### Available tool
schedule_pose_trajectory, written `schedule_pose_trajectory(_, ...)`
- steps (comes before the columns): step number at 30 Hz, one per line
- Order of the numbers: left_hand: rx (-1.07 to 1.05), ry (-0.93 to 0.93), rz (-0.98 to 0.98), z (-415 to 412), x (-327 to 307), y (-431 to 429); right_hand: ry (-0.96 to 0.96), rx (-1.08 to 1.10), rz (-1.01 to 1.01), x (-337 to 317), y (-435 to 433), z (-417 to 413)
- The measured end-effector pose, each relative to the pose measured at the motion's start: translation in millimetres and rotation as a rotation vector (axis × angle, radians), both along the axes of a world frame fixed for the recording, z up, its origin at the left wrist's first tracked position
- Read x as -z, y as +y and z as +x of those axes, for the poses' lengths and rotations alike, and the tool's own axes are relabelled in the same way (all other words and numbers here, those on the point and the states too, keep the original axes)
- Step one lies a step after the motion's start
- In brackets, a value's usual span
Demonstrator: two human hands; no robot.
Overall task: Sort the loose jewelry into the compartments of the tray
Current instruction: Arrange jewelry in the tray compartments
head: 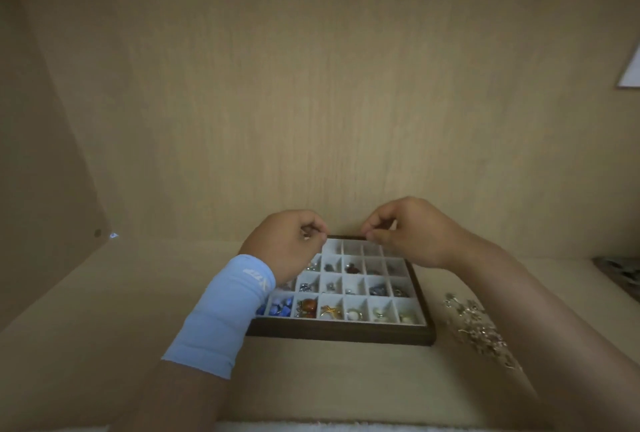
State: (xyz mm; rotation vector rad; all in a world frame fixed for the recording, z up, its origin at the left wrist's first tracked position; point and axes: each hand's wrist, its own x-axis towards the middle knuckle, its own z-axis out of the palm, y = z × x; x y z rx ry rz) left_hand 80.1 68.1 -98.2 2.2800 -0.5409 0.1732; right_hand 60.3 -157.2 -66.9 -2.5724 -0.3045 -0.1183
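Pile of loose jewelry (479,331) lies on the table (104,310) just right of the tray (341,335), toward its near side and well apart from both hands. Near rows of the tray are filled; the far row looks empty. Left hand (289,244) and right hand (407,232) hover over the far rim, fingertips pinched narrow. Can't tell if either holds a piece. Right hand is nearer the pile, so probably it fetches next.

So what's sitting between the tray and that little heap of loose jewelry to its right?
Nothing: in the head view, only a bare strip of table separates the tray from the loose jewelry.
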Motion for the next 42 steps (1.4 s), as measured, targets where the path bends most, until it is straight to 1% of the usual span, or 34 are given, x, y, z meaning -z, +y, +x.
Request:
schedule_pose_trajectory(4, 0.088, -0.007, 0.03, -23, -3, -53, 0.029, 0.076, -0.013, -4, -66, -28)
schedule_pose_trajectory(8, 0.167, 0.035, 0.057, -33, -1, -106, 0.132, 0.113, -0.027, 6, -113, -48)
schedule_pose_trajectory(10, 0.2, 0.037, 0.12, -35, 3, -130, 0.173, 0.11, -0.078, 12, -124, -52)
schedule_pose_trajectory(12, 0.217, 0.016, 0.222, -37, 8, -153, 0.189, 0.12, -0.087, 17, -135, -54)
schedule_pose_trajectory(16, 0.194, -0.088, 0.42, -38, 21, -173, 0.216, 0.108, -0.115, 20, -138, -54)
schedule_pose_trajectory(19, 0.198, -0.144, 0.461, -39, 29, -179, 0.261, 0.063, -0.091, 23, -136, -53)
schedule_pose_trajectory(21, 0.194, -0.13, 0.413, -39, 33, -179, 0.307, 0.033, -0.067, 25, -131, -51)
schedule_pose_trajectory(23, 0.193, -0.119, 0.359, -40, 37, -177, 0.337, 0.009, -0.084, 28, -128, -49)
schedule_pose_trajectory(29, 0.176, -0.155, 0.228, -44, 47, -173, 0.357, 0.019, -0.119, 32, -129, -47)
schedule_pose_trajectory(33, 0.182, -0.106, 0.13, -46, 48, -172, 0.345, 0.047, -0.122, 32, -128, -46)
schedule_pose_trajectory(36, 0.187, -0.037, 0.037, -47, 47, -170, 0.304, 0.042, -0.014, 27, -128, -48)
schedule_pose_trajectory(39, 0.185, 0.047, -0.129, -48, 44, -168, 0.279, 0.039, 0.158, 22, -129, -51)
schedule_pose_trajectory(42, 0.156, 0.061, -0.264, -48, 38, -165, 0.283, 0.05, 0.313, 20, -126, -53)
